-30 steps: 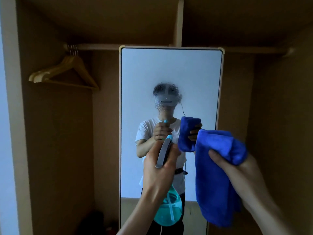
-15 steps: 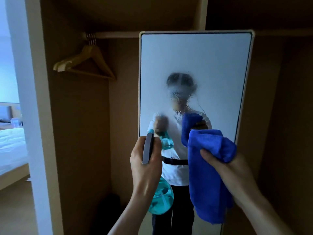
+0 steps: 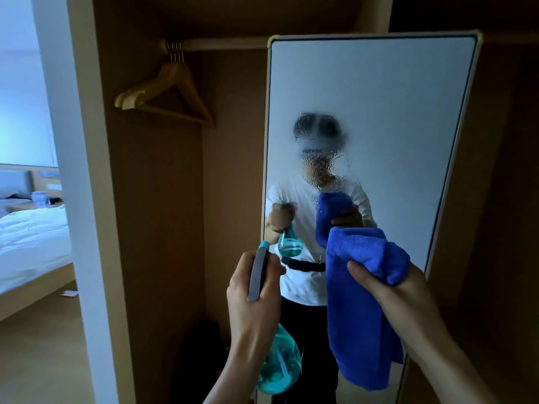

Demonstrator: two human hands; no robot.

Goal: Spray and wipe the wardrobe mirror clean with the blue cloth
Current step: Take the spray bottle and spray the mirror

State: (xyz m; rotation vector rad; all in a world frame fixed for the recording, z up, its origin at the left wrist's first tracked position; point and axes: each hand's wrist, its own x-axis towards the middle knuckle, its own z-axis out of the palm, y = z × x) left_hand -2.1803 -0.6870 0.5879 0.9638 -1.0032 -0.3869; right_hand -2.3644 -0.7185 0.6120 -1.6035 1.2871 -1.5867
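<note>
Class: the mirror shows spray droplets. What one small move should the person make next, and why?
Probably lift the right hand with the folded blue microfibre cloth up to the droplet patch on the tall wardrobe mirror and start wiping. Droplets bead there, the cloth hangs below them, and the left hand grips the teal plastic spray bottle lower down.

Rail: upper centre, spanning the wardrobe top; wooden hangers hooked on, bunched together.
Bed: left edge; white bedding spread on top.
Floor: lower left; small white scrap beside the bed frame.
Wardrobe bottom: dark shape, too dim to identify.
</note>
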